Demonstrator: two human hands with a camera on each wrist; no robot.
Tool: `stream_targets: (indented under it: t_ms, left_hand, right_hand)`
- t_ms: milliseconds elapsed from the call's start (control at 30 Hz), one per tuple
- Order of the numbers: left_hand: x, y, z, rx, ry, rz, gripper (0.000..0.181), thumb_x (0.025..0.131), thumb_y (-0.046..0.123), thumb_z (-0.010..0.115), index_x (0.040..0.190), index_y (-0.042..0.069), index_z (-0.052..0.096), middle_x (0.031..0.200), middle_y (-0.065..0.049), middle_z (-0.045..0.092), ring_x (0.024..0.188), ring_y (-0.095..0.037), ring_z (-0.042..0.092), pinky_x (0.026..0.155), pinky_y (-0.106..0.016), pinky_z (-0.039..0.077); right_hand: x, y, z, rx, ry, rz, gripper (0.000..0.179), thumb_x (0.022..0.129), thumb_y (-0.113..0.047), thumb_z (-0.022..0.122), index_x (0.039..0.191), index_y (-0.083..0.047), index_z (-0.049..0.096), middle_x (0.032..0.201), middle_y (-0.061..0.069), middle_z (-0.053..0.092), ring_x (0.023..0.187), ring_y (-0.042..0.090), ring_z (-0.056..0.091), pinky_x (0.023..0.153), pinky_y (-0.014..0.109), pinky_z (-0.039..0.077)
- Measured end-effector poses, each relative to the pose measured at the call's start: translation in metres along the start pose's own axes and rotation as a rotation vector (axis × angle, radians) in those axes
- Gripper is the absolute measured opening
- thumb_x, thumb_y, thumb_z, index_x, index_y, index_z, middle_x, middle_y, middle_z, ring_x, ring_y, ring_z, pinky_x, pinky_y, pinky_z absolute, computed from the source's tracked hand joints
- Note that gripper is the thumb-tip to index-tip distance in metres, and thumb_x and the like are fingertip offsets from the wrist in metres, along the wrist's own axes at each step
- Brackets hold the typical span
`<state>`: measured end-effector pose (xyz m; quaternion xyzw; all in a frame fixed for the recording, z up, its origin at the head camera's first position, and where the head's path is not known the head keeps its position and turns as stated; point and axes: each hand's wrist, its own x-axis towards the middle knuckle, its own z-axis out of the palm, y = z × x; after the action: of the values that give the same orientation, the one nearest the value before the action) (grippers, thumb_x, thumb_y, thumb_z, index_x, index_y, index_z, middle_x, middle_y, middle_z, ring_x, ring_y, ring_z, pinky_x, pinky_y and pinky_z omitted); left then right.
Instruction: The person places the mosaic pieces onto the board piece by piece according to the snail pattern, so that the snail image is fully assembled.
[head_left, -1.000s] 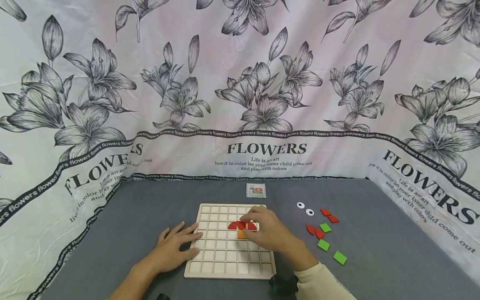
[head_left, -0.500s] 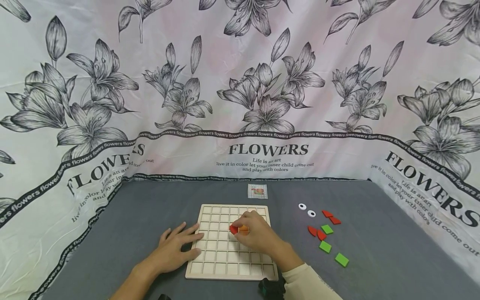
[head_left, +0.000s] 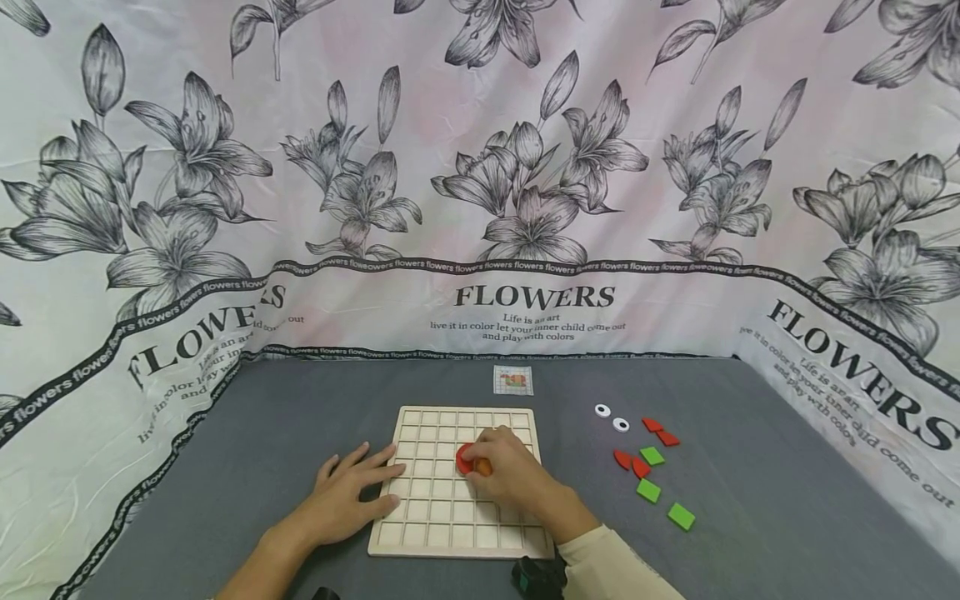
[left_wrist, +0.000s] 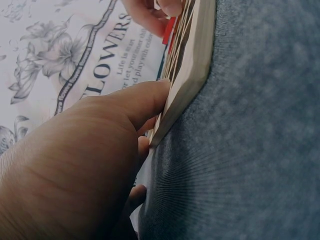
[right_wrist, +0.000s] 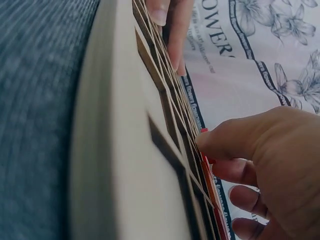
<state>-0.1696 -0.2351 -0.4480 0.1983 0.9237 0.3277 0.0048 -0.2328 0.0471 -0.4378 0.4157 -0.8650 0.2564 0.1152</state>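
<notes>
A pale wooden grid board (head_left: 423, 537) lies on the grey cloth. My left hand (head_left: 348, 496) rests at its left side, fingers spread, with the thumb on the rim in the left wrist view. Over the middle cells, my right hand (head_left: 513, 471) pinches a red quarter-round tile (head_left: 462, 460) between thumb and fingers, low against the grid. Red on the board forms a rounded shape there, partly covered by the fingertips. An orange tile (head_left: 483, 467) shows beneath the same hand, which hides other tiles.
Loose red tiles (head_left: 640, 467), green square tiles (head_left: 681, 517) and two white eye discs (head_left: 620, 425) lie right of the board. A small picture card (head_left: 513, 381) lies behind it. A printed flower curtain (head_left: 536, 312) closes off the back and sides.
My right hand has moved left and slightly toward me over the board, bringing the red tile to the cells left of the orange one. The left hand has stayed in place.
</notes>
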Motion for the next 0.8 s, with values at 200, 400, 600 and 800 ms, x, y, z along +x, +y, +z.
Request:
stream_targets:
  t_ms: [200, 400, 600, 800]
  left_hand:
    - [-0.0002, 0.0011, -0.0010, 0.002, 0.001, -0.011, 0.051, 0.092, 0.044, 0.064, 0.136, 0.018, 0.060, 0.152, -0.003, 0.035, 0.141, -0.040, 0.016, 0.104, -0.068, -0.003]
    - [0.0002, 0.0019, -0.0015, 0.003, -0.004, -0.015, 0.051, 0.092, 0.044, 0.064, 0.136, 0.018, 0.060, 0.152, -0.003, 0.035, 0.141, -0.040, 0.016, 0.104, -0.068, -0.003]
    - [0.0010, 0.0040, -0.0024, -0.003, -0.007, -0.018, 0.051, 0.092, 0.043, 0.064, 0.135, 0.017, 0.060, 0.152, -0.004, 0.036, 0.141, -0.040, 0.016, 0.103, -0.068, -0.003]
    - [0.0013, 0.0035, -0.0019, 0.004, -0.010, -0.024, 0.051, 0.092, 0.043, 0.065, 0.135, 0.017, 0.060, 0.152, -0.003, 0.035, 0.141, -0.040, 0.016, 0.103, -0.068, -0.003]
  right_hand:
    - [-0.0003, -0.0005, -0.0002, 0.019, -0.028, 0.041, 0.013, 0.081, -0.007, 0.072, 0.093, -0.009, 0.077, 0.095, 0.001, 0.061, 0.084, 0.017, 0.048, 0.061, 0.022, 0.045]
    - [-0.0015, 0.0005, 0.0012, 0.016, -0.017, 0.030, 0.013, 0.080, -0.007, 0.072, 0.092, -0.010, 0.078, 0.094, 0.000, 0.062, 0.084, 0.017, 0.048, 0.062, 0.023, 0.044]
    - [-0.0024, 0.0011, 0.0015, 0.001, -0.004, 0.023, 0.013, 0.081, -0.008, 0.071, 0.091, -0.011, 0.078, 0.095, 0.001, 0.062, 0.084, 0.017, 0.048, 0.061, 0.022, 0.044]
    - [-0.0027, 0.0008, 0.0005, 0.001, -0.004, 0.060, 0.012, 0.081, -0.012, 0.070, 0.091, -0.013, 0.078, 0.095, -0.001, 0.062, 0.085, 0.015, 0.048, 0.063, 0.023, 0.044]
